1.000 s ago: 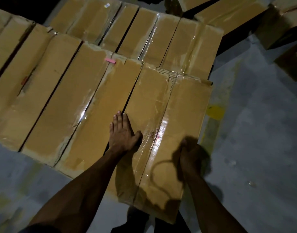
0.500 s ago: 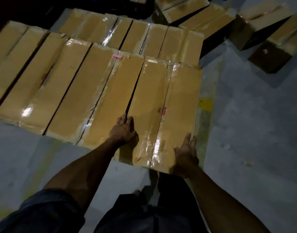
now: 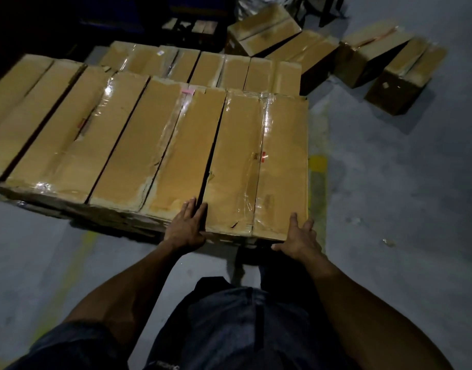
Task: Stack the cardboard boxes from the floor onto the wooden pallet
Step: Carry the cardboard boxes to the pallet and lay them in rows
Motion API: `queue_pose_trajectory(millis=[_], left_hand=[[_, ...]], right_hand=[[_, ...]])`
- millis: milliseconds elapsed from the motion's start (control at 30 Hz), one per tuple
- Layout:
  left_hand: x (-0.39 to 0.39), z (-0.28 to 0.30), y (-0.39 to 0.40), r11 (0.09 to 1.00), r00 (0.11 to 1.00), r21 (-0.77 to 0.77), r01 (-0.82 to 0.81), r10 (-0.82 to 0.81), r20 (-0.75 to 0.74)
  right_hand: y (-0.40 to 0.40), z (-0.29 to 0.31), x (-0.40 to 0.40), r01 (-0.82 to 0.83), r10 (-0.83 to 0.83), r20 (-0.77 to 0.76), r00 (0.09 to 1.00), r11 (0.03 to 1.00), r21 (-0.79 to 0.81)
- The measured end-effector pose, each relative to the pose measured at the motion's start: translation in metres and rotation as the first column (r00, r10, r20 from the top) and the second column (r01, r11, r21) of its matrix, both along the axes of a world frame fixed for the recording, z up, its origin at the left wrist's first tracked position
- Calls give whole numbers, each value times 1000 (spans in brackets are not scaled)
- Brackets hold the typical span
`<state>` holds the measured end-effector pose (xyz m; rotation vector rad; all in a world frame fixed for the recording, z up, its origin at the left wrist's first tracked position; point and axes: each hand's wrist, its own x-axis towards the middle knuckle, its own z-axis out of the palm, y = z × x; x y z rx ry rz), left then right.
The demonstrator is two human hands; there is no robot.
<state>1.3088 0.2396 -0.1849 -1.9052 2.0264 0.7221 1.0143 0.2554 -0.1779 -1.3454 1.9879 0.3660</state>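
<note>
Stack [image 3: 101,134]: boxes side by side, tops taped. Left hand [image 3: 185,225] lies flat at the near left corner of the end box [image 3: 259,166], fingers [image 3: 195,209] extended, close together. Right hand [image 3: 299,239] cups the near right corner, fingers spread. Pallet mostly hidden beneath. Loose boxes [image 3: 384,62] lie on the floor [image 3: 403,196], far right.

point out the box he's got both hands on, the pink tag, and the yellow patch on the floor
taped box [image 3: 259,166]: head view, on its top face by the tape seam.
pink tag [image 3: 188,90]: head view, on its middle, at a box's far edge.
yellow floor patch [image 3: 317,163]: head view, on its middle, right of the stack.
</note>
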Motion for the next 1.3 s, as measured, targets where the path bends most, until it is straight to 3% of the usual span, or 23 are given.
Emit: queue_pose_trajectory(millis=[767, 1300], left_hand=[[9, 11, -5, 980, 998, -192, 49, -56, -29], [1, -5, -8, 998, 999, -67, -5, 7, 36]], right_hand=[[8, -14, 17, 108, -107, 13, 994, 977, -183], [3, -8, 18, 43, -46, -22, 999, 993, -111]])
